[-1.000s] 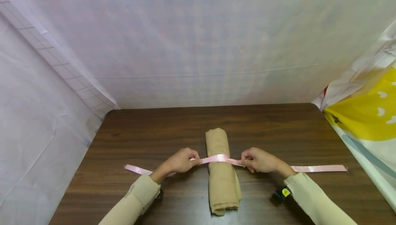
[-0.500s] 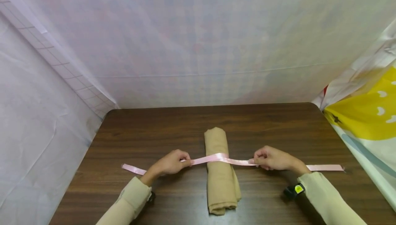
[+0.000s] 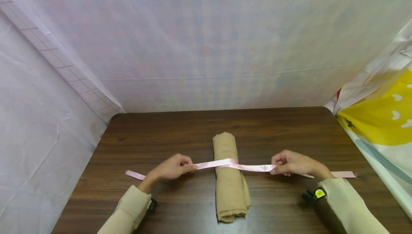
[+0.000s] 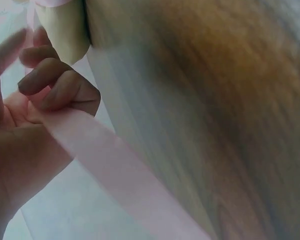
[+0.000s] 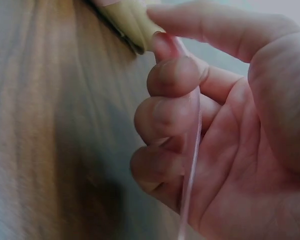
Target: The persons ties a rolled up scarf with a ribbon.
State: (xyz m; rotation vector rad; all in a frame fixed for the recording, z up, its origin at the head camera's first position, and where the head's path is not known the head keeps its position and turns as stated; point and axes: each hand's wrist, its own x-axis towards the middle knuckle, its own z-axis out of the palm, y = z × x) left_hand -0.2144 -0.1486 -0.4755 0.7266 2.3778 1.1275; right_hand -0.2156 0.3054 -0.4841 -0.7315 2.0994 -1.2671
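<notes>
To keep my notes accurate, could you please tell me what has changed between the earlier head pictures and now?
The left grip moved left and the right grip moved right, baring more of the shiny pink satin ribbon between them. Neither let go: both still pinch the ribbon. It still crosses the rolled tan cloth bundle, which lies almost where it did on the dark brown wooden table.

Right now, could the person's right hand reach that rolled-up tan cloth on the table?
Probably yes: only the pink ribbon spans the gap between the right hand and the rolled cloth. The hand pinches that ribbon, though, so it may need to let go first.
</notes>
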